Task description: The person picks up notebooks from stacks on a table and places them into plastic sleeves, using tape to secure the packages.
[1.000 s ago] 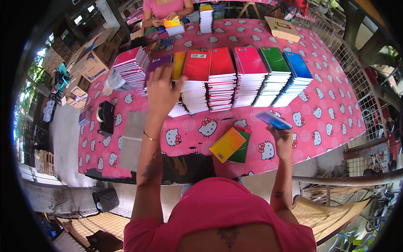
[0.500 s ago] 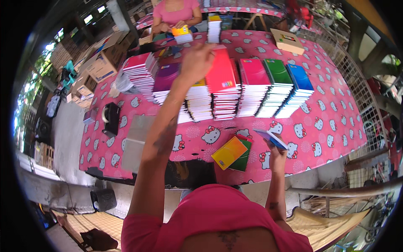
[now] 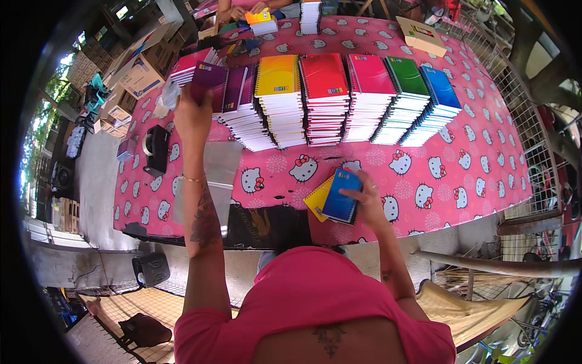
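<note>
My left hand [image 3: 194, 118] grips a purple notebook [image 3: 208, 80] at the left end of a row of notebook stacks. Beside it stands the purple stack [image 3: 240, 88], followed rightward by the yellow stack [image 3: 278, 76], red stack [image 3: 325, 76], pink stack [image 3: 371, 76], green stack [image 3: 408, 77] and blue stack [image 3: 442, 91]. Nearer to me, my right hand [image 3: 370, 200] holds a small blue notebook [image 3: 343, 193], thumb across its cover. This lies over a yellow notebook [image 3: 316, 200] on the table; whatever else is beneath is mostly hidden.
A black tape dispenser [image 3: 156, 150] and a clear plastic sheet [image 3: 209, 176] lie on the left of the pink patterned table [image 3: 461, 209]. Cardboard boxes [image 3: 145, 73] are piled beyond the left edge. Across the table, another person's hands [image 3: 247, 13] handle yellow notebooks.
My left hand has moved from the red stack leftward and now holds a purple notebook. My right hand has brought the blue notebook left, down over the small pile.
</note>
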Available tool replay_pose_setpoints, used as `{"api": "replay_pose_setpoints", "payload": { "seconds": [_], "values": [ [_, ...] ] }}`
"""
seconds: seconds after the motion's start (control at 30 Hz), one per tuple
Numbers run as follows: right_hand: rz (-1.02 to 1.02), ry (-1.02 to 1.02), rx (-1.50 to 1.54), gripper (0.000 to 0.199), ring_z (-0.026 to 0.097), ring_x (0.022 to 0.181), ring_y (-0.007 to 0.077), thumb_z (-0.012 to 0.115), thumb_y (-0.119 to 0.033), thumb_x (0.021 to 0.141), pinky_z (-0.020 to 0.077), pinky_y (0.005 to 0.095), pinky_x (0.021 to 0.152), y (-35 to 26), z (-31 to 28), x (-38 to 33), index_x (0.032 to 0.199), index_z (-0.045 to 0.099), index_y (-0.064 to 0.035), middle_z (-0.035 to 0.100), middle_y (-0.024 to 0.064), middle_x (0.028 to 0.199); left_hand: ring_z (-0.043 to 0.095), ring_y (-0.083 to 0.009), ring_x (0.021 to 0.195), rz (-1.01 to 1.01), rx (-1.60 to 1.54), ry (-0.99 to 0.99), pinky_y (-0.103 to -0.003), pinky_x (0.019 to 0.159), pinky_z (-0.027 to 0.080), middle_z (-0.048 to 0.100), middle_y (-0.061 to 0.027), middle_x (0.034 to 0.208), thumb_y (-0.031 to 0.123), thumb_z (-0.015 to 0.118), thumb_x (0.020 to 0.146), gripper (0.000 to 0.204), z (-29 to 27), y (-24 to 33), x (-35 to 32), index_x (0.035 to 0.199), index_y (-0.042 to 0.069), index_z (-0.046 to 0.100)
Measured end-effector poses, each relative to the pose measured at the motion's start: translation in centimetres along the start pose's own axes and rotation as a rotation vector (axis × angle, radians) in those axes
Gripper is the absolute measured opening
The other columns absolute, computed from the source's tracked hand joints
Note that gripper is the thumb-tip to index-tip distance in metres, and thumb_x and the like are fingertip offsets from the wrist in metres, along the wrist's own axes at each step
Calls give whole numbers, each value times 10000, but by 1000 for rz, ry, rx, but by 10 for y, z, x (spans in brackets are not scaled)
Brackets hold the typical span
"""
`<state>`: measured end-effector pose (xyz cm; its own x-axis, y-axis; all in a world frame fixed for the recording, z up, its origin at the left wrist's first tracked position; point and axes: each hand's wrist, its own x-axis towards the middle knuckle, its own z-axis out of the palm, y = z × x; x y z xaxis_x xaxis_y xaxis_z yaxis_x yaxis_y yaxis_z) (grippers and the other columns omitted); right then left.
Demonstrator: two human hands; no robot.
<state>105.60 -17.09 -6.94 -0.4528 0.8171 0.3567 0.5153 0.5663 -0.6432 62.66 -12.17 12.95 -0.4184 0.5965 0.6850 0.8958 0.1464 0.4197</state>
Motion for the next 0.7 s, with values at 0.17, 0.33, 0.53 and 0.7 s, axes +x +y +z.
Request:
{"api": "replay_pose_setpoints", "payload": {
  "seconds": [0.17,0.33,0.53,0.7],
  "values": [
    [129,67,-141,460,416,1362,362,581,-14,874,326,479,1128,7,2,-12,1308,636,-156,413,202,1493,666,-347,837,81,-546,-31,-400,758,536,687,-193,953,9,629,822,335,-44,57,-13,1156,16,652],
    [974,316,946,616,419,1357,300,649,-249,954,348,448,1097,-7,14,-31,1488,394,-74,426,169,1495,578,-273,1055,940,-149,-559,-450,877,470,630,-72,986,173,667,696,88,-19,149,-93,706,101,618],
    [1037,419,1022,758,521,1236,217,714,-384,894,443,323,963,-24,17,-30,1467,370,-24,523,107,1386,549,-333,1148,734,-390,-567,-503,995,433,593,-178,1204,229,670,798,323,78,142,-229,1076,65,668],
    [1070,125,1077,737,581,1156,226,757,-331,856,503,391,904,-29,30,3,1428,403,-28,551,134,1323,577,-315,1126,-241,-513,-971,-428,967,465,567,-196,1266,223,596,903,423,102,72,-292,1279,39,544]
  ]
}}
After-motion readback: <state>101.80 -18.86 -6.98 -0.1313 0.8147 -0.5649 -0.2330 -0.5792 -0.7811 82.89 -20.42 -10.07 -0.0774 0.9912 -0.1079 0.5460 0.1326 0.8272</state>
